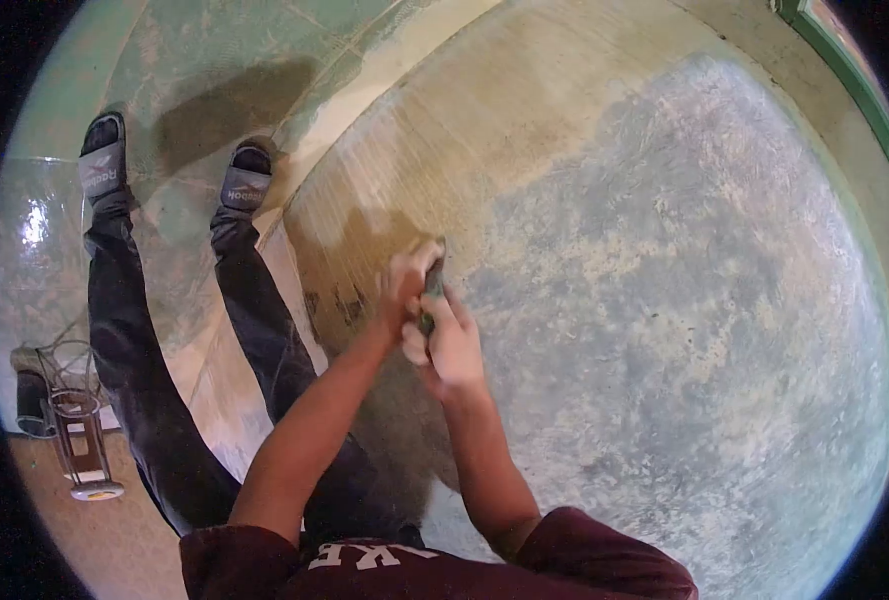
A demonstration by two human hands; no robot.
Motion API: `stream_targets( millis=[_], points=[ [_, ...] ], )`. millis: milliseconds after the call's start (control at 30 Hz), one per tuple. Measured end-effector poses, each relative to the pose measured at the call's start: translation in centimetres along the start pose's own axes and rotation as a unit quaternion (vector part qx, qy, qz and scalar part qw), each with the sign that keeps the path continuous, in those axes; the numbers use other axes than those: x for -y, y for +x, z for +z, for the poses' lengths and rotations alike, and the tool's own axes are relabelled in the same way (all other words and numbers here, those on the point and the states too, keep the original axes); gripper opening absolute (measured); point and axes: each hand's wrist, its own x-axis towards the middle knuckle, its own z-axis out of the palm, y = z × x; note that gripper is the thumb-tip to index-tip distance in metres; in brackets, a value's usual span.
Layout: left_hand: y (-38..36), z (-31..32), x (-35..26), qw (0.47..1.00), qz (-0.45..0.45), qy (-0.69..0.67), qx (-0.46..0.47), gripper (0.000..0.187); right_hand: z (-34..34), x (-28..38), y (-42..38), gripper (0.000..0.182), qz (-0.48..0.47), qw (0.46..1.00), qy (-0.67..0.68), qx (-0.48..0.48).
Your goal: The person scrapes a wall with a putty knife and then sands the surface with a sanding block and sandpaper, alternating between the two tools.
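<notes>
Near the middle of the head view, both hands meet on a small hand tool point(433, 290) with a dark green handle; its working end is hidden and blurred. My right hand point(453, 345) is closed round the handle. Farther up the tool, my left hand point(405, 280) is closed against it, smeared by motion, with pale dust on the fingers. Beneath them lies a broad surface, brown and streaked point(405, 150) on the left and patchy grey-white point(665, 300) on the right. The hands are over the brown part, close to where the grey begins.
My legs stretch up the left side, in dark trousers point(155, 370) and slide sandals point(105, 165). Green tiled floor point(195, 50) lies beyond the pale edge strip point(350, 95). A metal-framed object with a cord point(80, 440) stands at lower left. A green frame point(855, 90) borders the right.
</notes>
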Motion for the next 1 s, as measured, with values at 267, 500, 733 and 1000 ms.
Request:
stream_targets(
  millis=[267, 500, 733, 1000],
  points=[
    [-0.1, 0.5, 1.0, 1.0, -0.009, 0.006, 0.004, 0.013, 0.2, 0.0, -1.2, 0.007, 0.005, 0.998, -0.031, -0.046],
    [-1.8, 0.7, -0.4, 0.999, -0.026, 0.029, -0.004, 0.016, -0.1, -0.6, -2.1, 0.009, 0.001, 0.999, 0.002, -0.04],
    [-1.9, 2.1, 4.3, 0.989, 0.134, -0.056, -0.022, 0.017, 0.8, -1.3, -2.4, 0.019, 0.015, 0.997, -0.015, -0.073],
    [-1.5, -2.5, -0.3, 0.99, -0.051, -0.077, 0.108, 0.035, 1.4, -1.2, -1.4, 0.016, 0.007, 1.0, 0.022, -0.018]
  ],
)
